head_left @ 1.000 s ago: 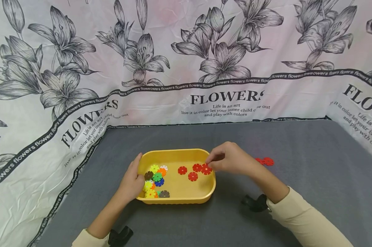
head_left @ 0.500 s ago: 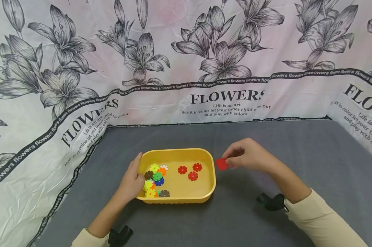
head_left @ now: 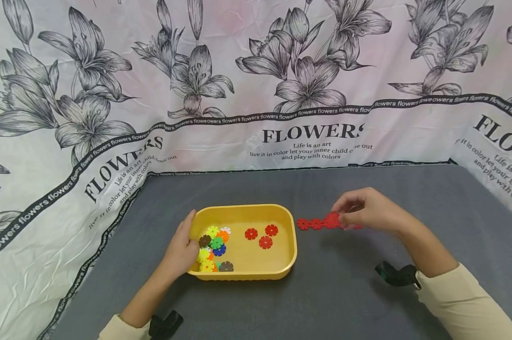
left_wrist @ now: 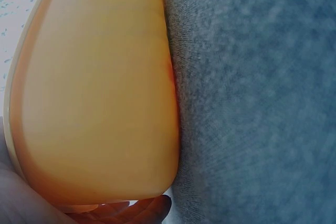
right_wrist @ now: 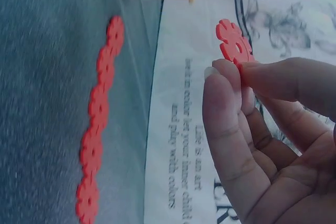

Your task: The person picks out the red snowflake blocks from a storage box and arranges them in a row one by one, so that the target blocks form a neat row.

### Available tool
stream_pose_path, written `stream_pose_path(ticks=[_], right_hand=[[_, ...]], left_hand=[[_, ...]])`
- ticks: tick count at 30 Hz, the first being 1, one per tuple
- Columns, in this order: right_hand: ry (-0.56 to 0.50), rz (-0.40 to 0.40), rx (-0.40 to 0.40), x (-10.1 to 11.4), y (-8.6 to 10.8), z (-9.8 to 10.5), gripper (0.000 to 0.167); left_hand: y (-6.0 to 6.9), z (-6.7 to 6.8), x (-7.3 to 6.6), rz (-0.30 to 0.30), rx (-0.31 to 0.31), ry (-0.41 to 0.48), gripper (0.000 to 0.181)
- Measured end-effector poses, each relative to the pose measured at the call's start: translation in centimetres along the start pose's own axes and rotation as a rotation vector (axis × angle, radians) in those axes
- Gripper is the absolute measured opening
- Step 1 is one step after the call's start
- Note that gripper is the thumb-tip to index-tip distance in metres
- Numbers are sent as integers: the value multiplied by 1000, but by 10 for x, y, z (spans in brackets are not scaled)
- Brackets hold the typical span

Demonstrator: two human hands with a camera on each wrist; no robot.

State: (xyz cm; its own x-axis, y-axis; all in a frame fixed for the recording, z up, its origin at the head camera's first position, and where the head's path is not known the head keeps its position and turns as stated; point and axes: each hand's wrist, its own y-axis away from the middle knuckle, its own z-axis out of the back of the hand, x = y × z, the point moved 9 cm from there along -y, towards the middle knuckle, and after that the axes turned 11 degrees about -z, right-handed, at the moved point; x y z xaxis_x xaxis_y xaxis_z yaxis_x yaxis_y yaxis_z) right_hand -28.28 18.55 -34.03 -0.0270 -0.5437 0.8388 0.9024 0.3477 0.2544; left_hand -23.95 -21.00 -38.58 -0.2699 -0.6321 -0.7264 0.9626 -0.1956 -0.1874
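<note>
Above a line of red flower-shaped plastic discs point(right_wrist: 98, 107) on the dark grey cloth point(head_left: 324, 302), the right hand point(head_left: 372, 212) pinches one more red disc point(head_left: 331, 220) between thumb and finger. The left hand point(head_left: 181, 246) is grasping the left end of the yellow oblong plastic tray point(head_left: 251, 276).

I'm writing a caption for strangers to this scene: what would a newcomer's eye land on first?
Probably the yellow tray on the gray tabletop, its left end held by the left hand, with mixed-color notched discs bunched at that end. Next, the right hand, pinching a red disc above a row of red discs to the tray's right. Behind them, a white cloth printed with large black flowers.
</note>
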Motion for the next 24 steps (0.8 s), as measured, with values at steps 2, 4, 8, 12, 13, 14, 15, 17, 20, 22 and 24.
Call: stream_pose_path(ticks=[2, 4, 8, 12, 13, 14, 15, 17, 20, 22, 24], right_hand=[[-15, -16, -6, -5, 0, 5, 21], [-15, -30, -14, -11, -2, 11, 20], [-21, -50, -23, -20, -5, 19, 19], [-33, -57, -28, -29, -5, 28, 22], [-37, -58, -30, -32, -5, 31, 23], [-42, -57, -31, -34, -5, 34, 24], [-43, -61, -35, -38, -5, 37, 24], [-46, -79, -44, -44, -5, 43, 25], [-54, -113, -57, -56, -6, 51, 26], [-52, -141, -68, -65, -6, 57, 27], [-45, -162, -74, -73, -6, 61, 27]], left_hand=[[0, 0, 0, 1, -1, -4, 74], [0, 0, 1, 3, -4, -4, 74], [-2, -1, 3, 6, -2, -8, 74], [-3, -2, 5, 11, 2, -6, 74], [-4, -2, 5, 12, 2, -4, 74], [-4, -2, 5, 15, 3, -4, 75], [-4, -2, 5, 14, 3, -4, 75], [-3, -1, 3, 9, 0, -6, 75], [-2, 0, 1, 0, -5, -10, 74], [-1, 0, -1, -8, -6, -9, 74], [0, 0, -2, -9, -3, -5, 73]])
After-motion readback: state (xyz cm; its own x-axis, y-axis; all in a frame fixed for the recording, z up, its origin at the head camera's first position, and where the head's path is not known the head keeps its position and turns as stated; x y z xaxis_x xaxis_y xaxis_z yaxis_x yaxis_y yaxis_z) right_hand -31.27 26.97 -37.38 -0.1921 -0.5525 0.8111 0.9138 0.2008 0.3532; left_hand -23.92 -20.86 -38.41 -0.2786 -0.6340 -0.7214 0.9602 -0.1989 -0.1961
